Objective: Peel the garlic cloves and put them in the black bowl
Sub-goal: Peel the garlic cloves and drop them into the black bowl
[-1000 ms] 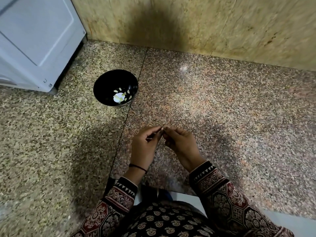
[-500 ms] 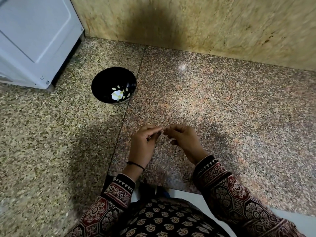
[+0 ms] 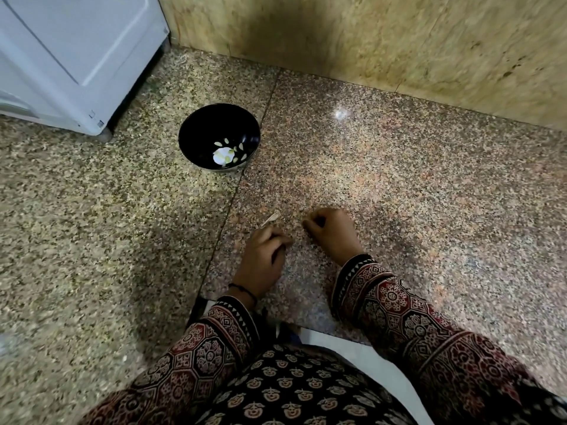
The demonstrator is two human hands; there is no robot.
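The black bowl [image 3: 196,133] stands on the speckled granite surface, left of and beyond my hands, with several pale peeled garlic cloves [image 3: 228,154] at its bottom. My left hand [image 3: 262,259] is low over the surface, its curled fingers pinching a thin pale strip of garlic skin [image 3: 270,219] that sticks out toward the bowl. A short gap to its right, my right hand [image 3: 333,234] has its fingers curled in tight with the tips pinched together; the garlic clove in them is almost wholly hidden.
A white appliance [image 3: 70,56] stands at the back left, close to the bowl. A tan stone wall [image 3: 368,41] runs along the back. A dark seam [image 3: 236,191] in the granite passes between bowl and hands. My patterned sleeves and a white edge [image 3: 368,357] fill the bottom.
My hands were pinched together on one piece; now they have drawn apart and dropped lower. The left hand came away with a strip of skin.
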